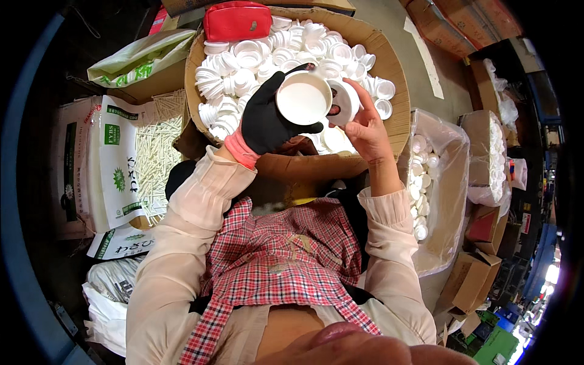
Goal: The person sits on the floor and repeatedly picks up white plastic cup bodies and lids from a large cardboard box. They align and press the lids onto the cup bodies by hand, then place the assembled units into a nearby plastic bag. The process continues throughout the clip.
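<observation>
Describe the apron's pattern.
The apron is checked in red, white and dark lines, best seen in the head view.

I see blk + grn print, incl. a grn label [112, 134], on the wht bag [129, 201] at L; blk lettering on lower pkt [109, 244]; grn print on upper bag [146, 52].

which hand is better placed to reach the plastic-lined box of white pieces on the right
Right, probably. The bare right hand, holding a smaller white piece, is nearer the plastic-lined box. The black-gloved left hand is farther across, holding a larger round white piece by the cardboard box.
</observation>
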`<control>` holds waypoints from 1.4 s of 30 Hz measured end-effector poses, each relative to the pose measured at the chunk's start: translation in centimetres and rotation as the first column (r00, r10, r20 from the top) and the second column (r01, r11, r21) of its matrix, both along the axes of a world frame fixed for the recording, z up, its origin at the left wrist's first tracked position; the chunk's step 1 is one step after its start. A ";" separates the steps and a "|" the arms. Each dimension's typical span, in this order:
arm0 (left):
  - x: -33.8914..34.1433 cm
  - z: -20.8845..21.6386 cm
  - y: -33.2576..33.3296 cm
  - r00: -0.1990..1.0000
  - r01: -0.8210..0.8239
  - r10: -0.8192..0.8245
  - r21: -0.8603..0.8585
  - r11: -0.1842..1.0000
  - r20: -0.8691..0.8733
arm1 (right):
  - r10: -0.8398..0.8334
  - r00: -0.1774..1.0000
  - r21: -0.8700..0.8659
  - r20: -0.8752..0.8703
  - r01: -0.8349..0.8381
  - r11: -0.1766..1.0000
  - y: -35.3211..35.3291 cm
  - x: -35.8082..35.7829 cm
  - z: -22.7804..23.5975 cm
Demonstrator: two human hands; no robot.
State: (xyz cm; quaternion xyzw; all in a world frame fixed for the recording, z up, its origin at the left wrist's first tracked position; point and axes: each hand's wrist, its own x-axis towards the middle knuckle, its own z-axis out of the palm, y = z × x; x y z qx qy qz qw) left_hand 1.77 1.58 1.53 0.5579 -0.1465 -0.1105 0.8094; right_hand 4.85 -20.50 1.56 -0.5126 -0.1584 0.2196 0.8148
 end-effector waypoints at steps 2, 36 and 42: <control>-0.2 0.1 0.0 0.984 0.047 -0.079 -0.193 0.980 -0.159 | -0.013 0.998 0.047 0.065 0.010 0.999 0.2 -0.6 0.1; -1.0 -1.6 -1.7 0.996 -0.081 0.074 -0.201 0.976 -0.044 | 0.064 0.353 -0.277 0.933 0.597 0.753 2.6 -3.1 2.0; -1.5 -1.1 -1.5 0.959 -0.164 0.151 0.034 0.986 0.241 | 0.114 0.294 -0.281 0.949 0.623 0.730 2.7 -3.0 1.9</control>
